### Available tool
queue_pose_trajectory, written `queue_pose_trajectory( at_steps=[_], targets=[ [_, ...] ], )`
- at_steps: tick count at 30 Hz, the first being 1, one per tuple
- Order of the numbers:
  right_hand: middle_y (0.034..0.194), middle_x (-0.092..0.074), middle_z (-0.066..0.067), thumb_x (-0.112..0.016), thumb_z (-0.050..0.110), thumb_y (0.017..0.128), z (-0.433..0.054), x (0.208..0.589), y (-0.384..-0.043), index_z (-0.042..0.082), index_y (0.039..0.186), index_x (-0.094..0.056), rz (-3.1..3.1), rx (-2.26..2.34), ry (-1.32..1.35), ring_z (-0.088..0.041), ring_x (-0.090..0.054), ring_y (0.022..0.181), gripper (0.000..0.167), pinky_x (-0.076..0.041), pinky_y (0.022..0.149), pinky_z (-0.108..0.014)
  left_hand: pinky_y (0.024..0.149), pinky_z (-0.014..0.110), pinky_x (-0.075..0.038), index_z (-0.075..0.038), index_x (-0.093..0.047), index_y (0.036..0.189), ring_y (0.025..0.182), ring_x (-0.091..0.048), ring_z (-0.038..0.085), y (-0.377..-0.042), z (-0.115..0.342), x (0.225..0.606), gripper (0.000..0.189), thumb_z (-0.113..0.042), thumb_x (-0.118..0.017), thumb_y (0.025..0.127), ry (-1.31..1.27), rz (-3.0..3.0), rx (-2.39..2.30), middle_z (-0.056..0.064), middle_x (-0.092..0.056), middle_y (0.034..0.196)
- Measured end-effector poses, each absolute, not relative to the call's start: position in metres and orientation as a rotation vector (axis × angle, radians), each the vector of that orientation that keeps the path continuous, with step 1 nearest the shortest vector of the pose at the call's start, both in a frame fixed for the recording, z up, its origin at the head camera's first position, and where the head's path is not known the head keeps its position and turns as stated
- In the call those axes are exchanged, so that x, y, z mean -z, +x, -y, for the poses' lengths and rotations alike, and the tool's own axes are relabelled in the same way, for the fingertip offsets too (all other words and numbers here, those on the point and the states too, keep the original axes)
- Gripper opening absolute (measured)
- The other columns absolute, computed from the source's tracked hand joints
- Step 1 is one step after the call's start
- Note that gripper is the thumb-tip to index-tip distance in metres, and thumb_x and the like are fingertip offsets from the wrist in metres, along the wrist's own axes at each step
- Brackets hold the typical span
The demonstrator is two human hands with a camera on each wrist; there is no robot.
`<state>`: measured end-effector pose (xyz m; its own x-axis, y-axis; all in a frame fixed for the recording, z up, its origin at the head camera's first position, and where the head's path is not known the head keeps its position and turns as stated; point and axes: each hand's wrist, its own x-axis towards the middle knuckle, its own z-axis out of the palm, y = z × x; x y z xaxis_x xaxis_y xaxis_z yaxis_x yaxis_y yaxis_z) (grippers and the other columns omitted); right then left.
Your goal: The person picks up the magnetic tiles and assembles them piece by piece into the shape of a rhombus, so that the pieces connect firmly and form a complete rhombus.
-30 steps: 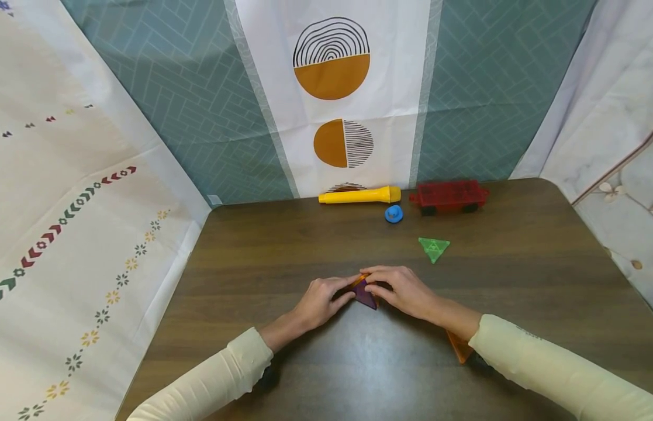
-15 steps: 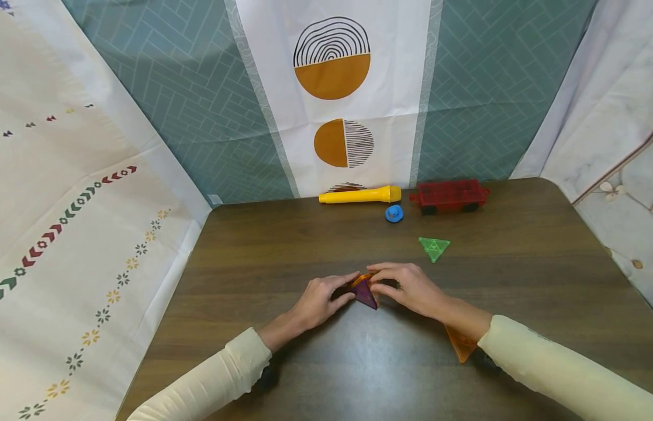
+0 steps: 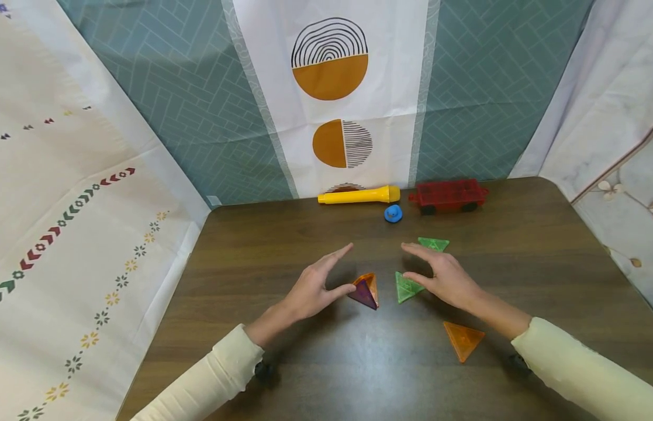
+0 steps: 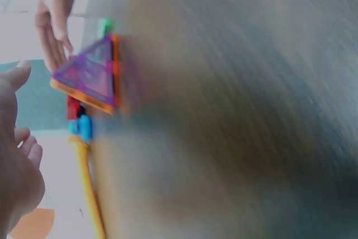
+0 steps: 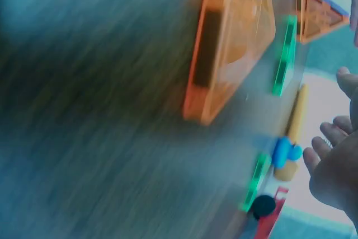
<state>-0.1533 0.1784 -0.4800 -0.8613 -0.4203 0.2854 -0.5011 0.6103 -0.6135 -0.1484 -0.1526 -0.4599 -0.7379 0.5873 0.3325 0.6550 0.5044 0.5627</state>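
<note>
A small standing structure of see-through magnetic tiles, a purple triangle (image 3: 364, 294) joined to orange triangles (image 3: 370, 282), stands mid-table. My left hand (image 3: 311, 288) hovers to its left with fingers stretched out. In the left wrist view there is a gap between that hand (image 4: 19, 149) and the purple triangle (image 4: 92, 76). My right hand (image 3: 452, 282) is spread above a green triangle tile (image 3: 406, 287), partly covering it, and holds nothing. Another green triangle tile (image 3: 432, 243) lies just beyond its fingers. A loose orange triangle tile (image 3: 464, 340) lies flat below the right forearm.
Along the back edge of the wooden table (image 3: 263, 234) lie a yellow toy microphone (image 3: 358, 196) and a red wheeled toy car base (image 3: 449, 196). In front of them sits a small blue hat-shaped piece (image 3: 393, 214). Fabric hangings (image 3: 463, 88) enclose the table.
Both hands have let go of the tile structure and drawn apart, fingers spreading. The structure stays standing. A green tile and the whole loose orange tile now show, uncovered by the right hand and arm.
</note>
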Motion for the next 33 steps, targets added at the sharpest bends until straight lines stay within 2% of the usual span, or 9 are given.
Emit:
queue_pose_trajectory(
  at_steps=[5, 10, 13, 18, 19, 20, 25, 26, 33],
  targets=[
    [0.163, -0.041, -0.027, -0.083, 0.024, 0.095, -0.2, 0.48, -0.158, 0.0, 0.162, -0.04, 2.815, -1.091, 0.65, -0.05, -0.043, 0.146, 0.083, -0.039, 0.112, -0.07, 0.122, 0.05, -0.035, -0.021, -0.021, 0.172, 0.156, -0.034, 0.021, -0.137, 0.137, 0.45, 0.102, -0.025, -0.086, 0.093, -1.024, 2.649, 1.293, -0.005, -0.026, 0.174],
    [0.166, -0.032, -0.031, -0.083, 0.03, 0.096, -0.216, 0.481, -0.164, -0.001, 0.166, -0.029, 2.882, -1.11, 0.567, -0.055, -0.038, 0.147, 0.093, -0.035, 0.113, -0.072, 0.124, 0.05, -0.032, -0.033, -0.016, 0.172, 0.156, -0.036, 0.024, -0.123, 0.115, 0.446, 0.103, -0.021, -0.084, 0.095, -0.92, 2.546, 1.588, -0.011, -0.021, 0.175],
    [0.167, -0.031, -0.032, -0.083, 0.031, 0.096, -0.221, 0.483, -0.168, -0.003, 0.166, -0.027, 2.909, -1.099, 0.535, -0.056, -0.036, 0.147, 0.096, -0.035, 0.114, -0.071, 0.123, 0.049, -0.033, -0.032, -0.014, 0.172, 0.156, -0.035, 0.029, -0.114, 0.101, 0.447, 0.105, -0.017, -0.084, 0.095, -0.938, 2.483, 1.676, -0.006, -0.019, 0.176],
    [0.164, -0.032, -0.036, -0.084, 0.03, 0.095, -0.228, 0.487, -0.174, -0.006, 0.164, -0.027, 2.935, -1.094, 0.475, -0.058, -0.037, 0.145, 0.096, -0.036, 0.113, -0.072, 0.124, 0.047, -0.032, -0.029, -0.008, 0.173, 0.158, -0.029, 0.028, -0.1, 0.078, 0.451, 0.107, -0.017, -0.082, 0.097, -0.987, 2.486, 1.718, -0.002, -0.014, 0.177],
    [0.164, -0.032, -0.036, -0.084, 0.031, 0.095, -0.229, 0.488, -0.175, -0.006, 0.164, -0.028, 2.939, -1.093, 0.466, -0.058, -0.037, 0.145, 0.096, -0.036, 0.113, -0.072, 0.121, 0.042, -0.038, -0.029, -0.007, 0.173, 0.154, -0.038, 0.027, -0.098, 0.073, 0.452, 0.107, -0.018, -0.082, 0.097, -0.99, 2.5, 1.717, -0.003, -0.013, 0.177],
    [0.163, -0.033, -0.036, -0.084, 0.031, 0.095, -0.229, 0.489, -0.176, -0.006, 0.164, -0.028, 2.941, -1.096, 0.459, -0.059, -0.037, 0.145, 0.096, -0.036, 0.112, -0.072, 0.121, 0.043, -0.039, -0.03, -0.005, 0.173, 0.154, -0.038, 0.026, -0.095, 0.069, 0.454, 0.107, -0.02, -0.081, 0.097, -0.989, 2.522, 1.714, -0.004, -0.012, 0.177],
    [0.162, -0.032, -0.04, -0.084, 0.033, 0.095, -0.231, 0.496, -0.181, -0.007, 0.163, -0.03, 2.937, -1.069, 0.444, -0.06, -0.036, 0.145, 0.095, -0.034, 0.113, -0.074, 0.122, 0.046, -0.036, -0.034, -0.001, 0.172, 0.157, -0.031, 0.02, -0.086, 0.054, 0.464, 0.107, -0.026, -0.08, 0.099, -0.978, 2.637, 1.76, -0.01, -0.008, 0.177],
    [0.162, -0.032, -0.04, -0.084, 0.032, 0.095, -0.231, 0.497, -0.182, -0.007, 0.162, -0.031, 2.935, -1.062, 0.443, -0.061, -0.036, 0.145, 0.094, -0.034, 0.113, -0.074, 0.126, 0.049, -0.028, -0.034, 0.0, 0.171, 0.16, -0.019, 0.019, -0.085, 0.052, 0.467, 0.107, -0.025, -0.079, 0.099, -0.974, 2.662, 1.777, -0.009, -0.007, 0.177],
    [0.158, -0.039, -0.038, -0.084, 0.029, 0.095, -0.23, 0.504, -0.187, -0.009, 0.159, -0.037, 2.928, -1.045, 0.437, -0.058, -0.041, 0.142, 0.088, -0.035, 0.113, -0.072, 0.127, 0.043, -0.025, -0.018, -0.002, 0.172, 0.16, -0.019, 0.02, -0.083, 0.042, 0.489, 0.106, -0.027, -0.079, 0.1, -0.962, 2.856, 1.593, 0.009, -0.01, 0.178]
  ],
)
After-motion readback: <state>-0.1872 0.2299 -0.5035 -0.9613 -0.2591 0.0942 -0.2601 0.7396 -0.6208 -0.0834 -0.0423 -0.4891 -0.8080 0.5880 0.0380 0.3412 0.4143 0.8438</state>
